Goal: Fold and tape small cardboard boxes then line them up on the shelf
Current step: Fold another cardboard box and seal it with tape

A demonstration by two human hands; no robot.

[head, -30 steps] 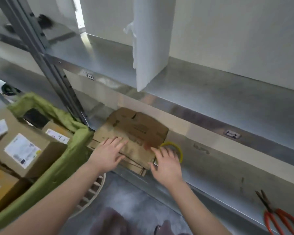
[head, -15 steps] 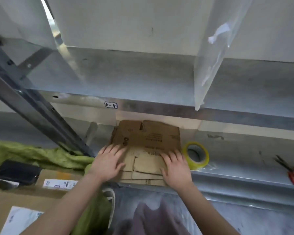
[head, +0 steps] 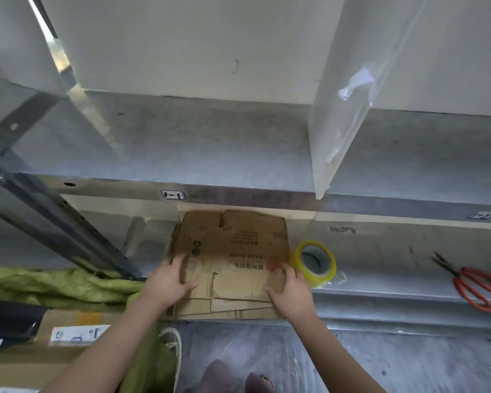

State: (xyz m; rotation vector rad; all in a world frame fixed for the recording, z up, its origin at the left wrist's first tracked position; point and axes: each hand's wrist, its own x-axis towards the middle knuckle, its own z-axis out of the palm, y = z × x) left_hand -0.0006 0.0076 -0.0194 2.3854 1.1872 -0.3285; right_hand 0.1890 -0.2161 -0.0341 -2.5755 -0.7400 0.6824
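Note:
A stack of flattened brown cardboard boxes [head: 233, 245] lies on the lower metal shelf [head: 380, 282], printed side up. My left hand [head: 166, 283] holds the top sheet at its left edge, thumb lying across the top. On the right edge my right hand [head: 292, 289] grips the same sheet, thumb on top as well. A roll of yellowish clear tape [head: 325, 276] stands just right of the stack, close to my right hand. Red-handled scissors [head: 468, 282] lie further right on the same shelf.
The upper shelf [head: 210, 148] juts out above the stack, with a translucent sheet [head: 343, 109] standing on it. A slanted steel post [head: 54, 231] runs at the left. A green bag [head: 54, 285] and labelled cartons [head: 40, 355] fill the lower left.
The view swung from a slanted look to face the shelf. Both hands slid from lying flat on the stack outward to its left and right edges.

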